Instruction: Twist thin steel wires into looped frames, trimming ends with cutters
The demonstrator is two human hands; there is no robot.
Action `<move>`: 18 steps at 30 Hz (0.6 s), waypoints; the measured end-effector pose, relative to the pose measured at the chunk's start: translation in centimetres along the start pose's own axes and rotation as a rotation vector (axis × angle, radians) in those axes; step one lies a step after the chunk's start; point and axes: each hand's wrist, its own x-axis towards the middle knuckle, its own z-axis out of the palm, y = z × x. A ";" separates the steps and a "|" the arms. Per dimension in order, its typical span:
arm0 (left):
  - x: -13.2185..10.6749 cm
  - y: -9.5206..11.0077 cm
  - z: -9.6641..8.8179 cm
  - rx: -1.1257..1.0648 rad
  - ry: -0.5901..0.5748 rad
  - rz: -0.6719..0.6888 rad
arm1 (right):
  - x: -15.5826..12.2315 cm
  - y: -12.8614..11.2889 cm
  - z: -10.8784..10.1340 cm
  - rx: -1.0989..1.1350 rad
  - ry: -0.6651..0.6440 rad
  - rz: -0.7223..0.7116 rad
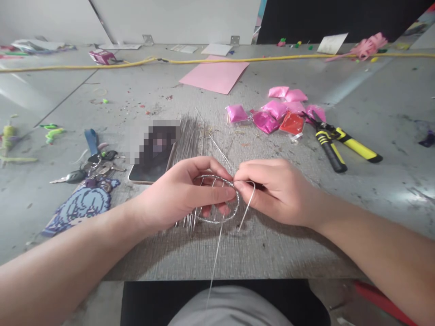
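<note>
My left hand (183, 192) is closed around a silver wire loop (220, 217), thumb and fingers pinching its rim just above the grey table (272, 244). My right hand (275, 190) pinches a thin wire end (247, 206) against the loop's right side. A long strand of wire (215, 262) hangs from the loop past the table's front edge. A bundle of straight thin wires (190, 138) lies on the table just behind my hands.
Yellow-handled pliers (340, 145) lie at the right. Pink and red bead packets (278, 113) sit behind them. A phone (149, 170), keys (97, 165) and a blue pixel keychain (79, 206) lie at the left. Pink paper (214, 74) and a yellow cord (238, 59) are further back.
</note>
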 end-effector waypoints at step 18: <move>-0.4 -0.3 0.3 0.213 0.010 0.125 | 0.1 0.4 0.6 0.157 -0.123 0.109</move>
